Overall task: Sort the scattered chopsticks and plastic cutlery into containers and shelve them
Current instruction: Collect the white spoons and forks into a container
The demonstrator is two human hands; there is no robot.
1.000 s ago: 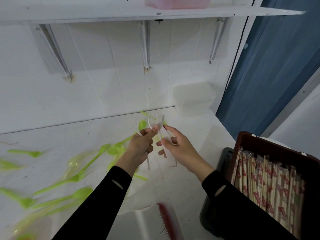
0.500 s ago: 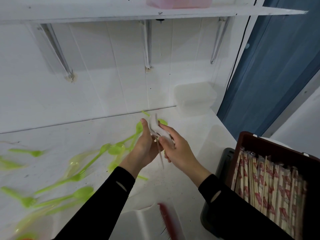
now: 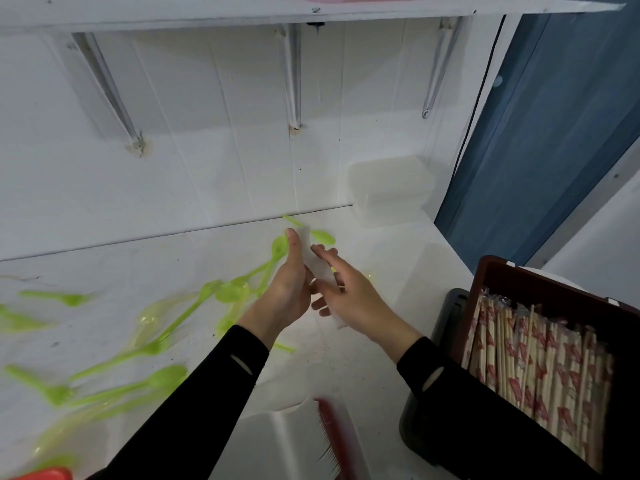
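Both hands are together mid-counter, working one bundle. The left hand (image 3: 289, 289) grips the white plastic cutlery (image 3: 311, 259), thumb running up along it. The right hand (image 3: 356, 299) lies against the other side with fingers mostly straight, pressing rather than wrapping. This looks like squaring the white pieces into one aligned stack so they drop into a container as a unit. The bundle is blurred, so I can't tell forks from spoons or get a count.

The green spoons and forks (image 3: 228, 292) lie scattered across the white counter (image 3: 346, 368), left of the hands, unsorted. The wrapped chopsticks (image 3: 540, 348) are packed lengthwise in the brown tray (image 3: 498, 268) on the right, so that part looks done. The translucent lidded container (image 3: 391, 192) sits against the back wall, closed and well apart from the hands. An open white container (image 3: 263, 441) is at the near edge with a red piece (image 3: 334, 434) in it, too blurred to name. The shelf (image 3: 207, 12) is overhead.

Judgement: early-to-mid sort, nothing shelved from this batch yet.
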